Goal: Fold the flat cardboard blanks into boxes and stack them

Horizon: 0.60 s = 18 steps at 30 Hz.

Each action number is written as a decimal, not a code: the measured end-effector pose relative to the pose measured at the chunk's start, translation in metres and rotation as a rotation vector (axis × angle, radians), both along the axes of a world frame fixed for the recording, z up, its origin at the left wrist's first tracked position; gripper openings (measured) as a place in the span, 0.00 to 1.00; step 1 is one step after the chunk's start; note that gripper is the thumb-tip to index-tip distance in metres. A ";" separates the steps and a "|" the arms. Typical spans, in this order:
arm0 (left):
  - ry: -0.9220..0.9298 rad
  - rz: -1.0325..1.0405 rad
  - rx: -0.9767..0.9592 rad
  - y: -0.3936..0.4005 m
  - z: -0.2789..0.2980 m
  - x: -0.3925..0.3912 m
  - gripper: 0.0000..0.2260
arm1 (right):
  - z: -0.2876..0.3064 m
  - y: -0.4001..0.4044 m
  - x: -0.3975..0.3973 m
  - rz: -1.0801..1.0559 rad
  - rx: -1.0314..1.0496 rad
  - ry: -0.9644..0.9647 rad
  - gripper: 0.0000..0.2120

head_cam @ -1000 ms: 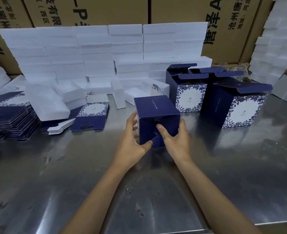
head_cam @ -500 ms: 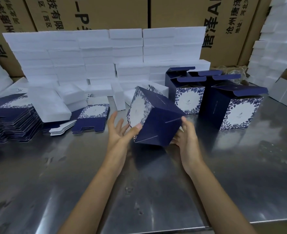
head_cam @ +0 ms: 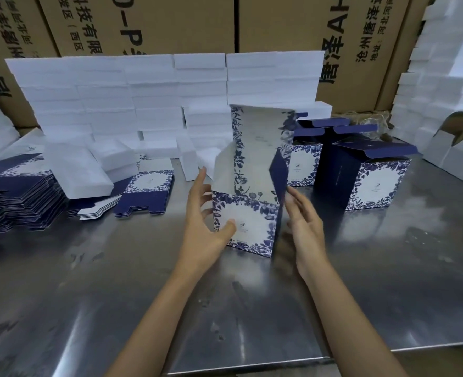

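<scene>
A navy box with a white floral front (head_cam: 252,227) stands upright on the steel table (head_cam: 224,308), its tall lid flap raised and its side flaps open. My left hand (head_cam: 200,227) holds its left front corner, thumb on the front face and fingers behind the left wall. Just off the box's right wall is my right hand (head_cam: 303,224), fingers straight and blurred. Two folded boxes (head_cam: 371,183) (head_cam: 303,164) with open lids stand behind on the right. Flat blanks lie in a big stack (head_cam: 15,194) at the left and a smaller stack (head_cam: 146,194) nearer the middle.
White foam blocks (head_cam: 143,104) are piled in a wall behind the boxes, with loose ones lying by the blanks. Brown shipping cartons (head_cam: 170,23) close off the back. More white blocks (head_cam: 442,91) rise at the right. The table's front edge (head_cam: 252,363) runs below my forearms.
The box was turned from tilted in the air, closed bottom toward me, to upright on the table with the floral front facing me. Its lid now stands up. My right hand slid off to its right side.
</scene>
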State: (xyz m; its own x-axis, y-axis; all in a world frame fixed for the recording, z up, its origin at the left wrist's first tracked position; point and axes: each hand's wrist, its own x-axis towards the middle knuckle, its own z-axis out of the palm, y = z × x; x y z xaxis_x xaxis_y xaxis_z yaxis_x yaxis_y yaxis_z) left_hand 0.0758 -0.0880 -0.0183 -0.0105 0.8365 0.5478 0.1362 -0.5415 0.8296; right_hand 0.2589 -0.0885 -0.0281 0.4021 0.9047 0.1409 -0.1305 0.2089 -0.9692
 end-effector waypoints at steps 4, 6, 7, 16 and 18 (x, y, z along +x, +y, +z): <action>-0.046 0.016 -0.043 -0.002 0.003 0.007 0.27 | 0.004 -0.004 -0.003 0.156 -0.021 0.020 0.51; -0.144 0.019 -0.104 -0.002 0.011 0.009 0.16 | 0.003 -0.006 -0.005 0.176 0.016 -0.091 0.54; -0.180 0.030 -0.140 -0.001 0.016 0.011 0.12 | 0.002 -0.006 -0.007 0.175 0.031 -0.121 0.54; 0.147 -0.020 -0.445 0.013 0.061 0.010 0.25 | -0.002 -0.003 -0.006 0.137 -0.035 -0.018 0.31; 0.212 -0.042 -0.438 0.013 0.063 0.011 0.20 | -0.002 -0.001 -0.006 0.145 -0.029 -0.013 0.32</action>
